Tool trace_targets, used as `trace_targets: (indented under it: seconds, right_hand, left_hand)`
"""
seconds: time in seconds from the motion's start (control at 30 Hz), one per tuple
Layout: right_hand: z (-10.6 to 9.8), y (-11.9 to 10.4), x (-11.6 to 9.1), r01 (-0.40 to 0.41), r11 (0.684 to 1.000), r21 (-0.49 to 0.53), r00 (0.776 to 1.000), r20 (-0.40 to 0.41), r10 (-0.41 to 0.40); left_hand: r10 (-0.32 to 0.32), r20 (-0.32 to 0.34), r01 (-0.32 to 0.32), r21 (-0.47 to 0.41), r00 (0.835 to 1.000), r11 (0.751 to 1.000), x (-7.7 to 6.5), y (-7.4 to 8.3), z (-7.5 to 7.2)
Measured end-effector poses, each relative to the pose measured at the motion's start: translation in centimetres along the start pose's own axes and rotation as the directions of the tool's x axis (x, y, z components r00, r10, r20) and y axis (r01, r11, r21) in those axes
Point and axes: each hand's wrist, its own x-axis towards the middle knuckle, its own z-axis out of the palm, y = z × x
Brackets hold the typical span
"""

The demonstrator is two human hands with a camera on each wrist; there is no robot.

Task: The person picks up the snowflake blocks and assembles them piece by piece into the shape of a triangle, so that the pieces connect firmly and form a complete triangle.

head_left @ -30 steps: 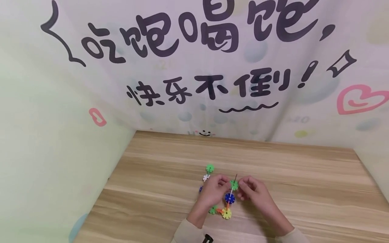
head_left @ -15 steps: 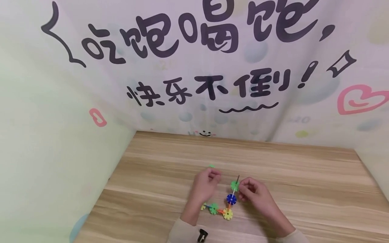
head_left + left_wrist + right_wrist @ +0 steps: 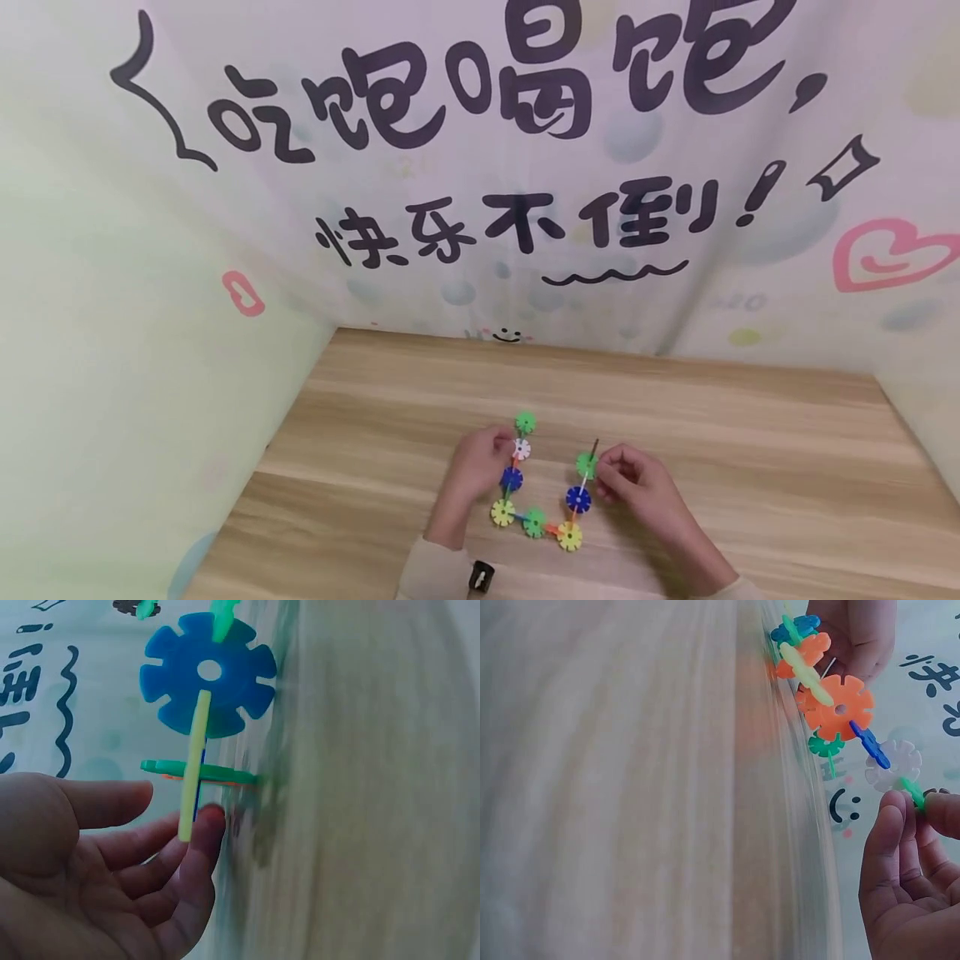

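A U-shaped chain of notched plastic snowflake discs stands over the table in the head view. Its right arm has a blue disc (image 3: 578,500) and, above it, a green disc (image 3: 587,466) with a dark disc edge-on at the tip. My right hand (image 3: 633,477) pinches that green disc, seen edge-on as a green piece (image 3: 913,793) in the right wrist view. On the left side are a white disc (image 3: 521,449) and a yellow disc (image 3: 502,512). My left hand (image 3: 478,460) is beside the white disc, thumb and fingers apart around the chain in the left wrist view.
The wooden table (image 3: 390,417) runs back to a printed cloth (image 3: 480,167) with large dark lettering. A pale wall (image 3: 150,333) borders the table's left side. A small black clip (image 3: 482,577) sits by the left sleeve.
My left hand has left the green disc at the right end and moved left to the chain's other side. My right hand keeps its pinch, shifting slightly right with the chain.
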Motion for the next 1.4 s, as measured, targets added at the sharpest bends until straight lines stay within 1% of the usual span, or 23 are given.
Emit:
trace_targets:
  seconds: [0.07, 0.13, 0.27, 0.43, 0.67, 0.87, 1.0, 1.13, 1.27, 1.4]
  right_hand:
    - [0.1, 0.2, -0.1, -0.003, 1.000, 0.002, 1.000, 0.005, 0.003]
    - [0.1, 0.3, -0.1, -0.003, 1.000, 0.003, 1.000, 0.008, 0.003]
    - [0.2, 0.2, 0.0, 0.009, 1.000, 0.003, 1.000, 0.008, -0.009]
    - [0.2, 0.0, 0.2, 0.008, 1.000, -0.002, 1.000, 0.005, -0.008]
    - [0.1, -0.2, 0.2, 0.000, 1.000, 0.012, 1.000, -0.013, 0.000]
    - [0.1, -0.5, 0.1, 0.007, 0.999, 0.035, 1.000, -0.008, -0.007]
    - [0.1, -0.5, 0.0, 0.007, 0.999, 0.037, 1.000, 0.009, -0.007]
    - [-0.1, -0.5, -0.1, 0.007, 1.000, 0.012, 1.000, 0.026, -0.007]
    - [-0.4, -0.5, -0.1, 0.004, 1.000, -0.020, 1.000, 0.017, -0.004]
    - [-0.8, -0.6, -0.1, 0.021, 0.998, -0.054, 1.000, 0.017, -0.020]
  left_hand:
    - [-0.006, 0.030, 0.007, -0.022, 1.000, 1.000, -0.2, -0.1, 0.1]
    - [-0.010, 0.046, 0.012, -0.050, 0.999, 0.999, -0.2, -0.2, 0.2]
    - [-0.010, 0.060, 0.016, -0.096, 0.998, 0.995, -0.1, -0.1, 0.2]
    - [-0.007, 0.078, 0.016, -0.120, 0.997, 0.993, 0.0, 0.0, 0.2]
    - [-0.016, 0.092, 0.029, -0.147, 0.996, 0.989, -0.1, 0.6, 0.2]
    - [0.011, 0.097, 0.008, -0.192, 0.995, 0.981, -0.1, 1.2, 0.5]
    - [0.036, 0.110, -0.012, -0.214, 0.993, 0.977, -0.3, 1.5, 1.1]
    - [0.059, 0.124, -0.030, -0.226, 0.991, 0.974, -0.6, 1.9, 1.7]
    - [0.092, 0.131, -0.060, -0.230, 0.987, 0.971, -0.5, 2.3, 2.2]
    - [0.099, 0.138, -0.065, -0.230, 0.986, 0.971, -0.4, 2.7, 2.6]
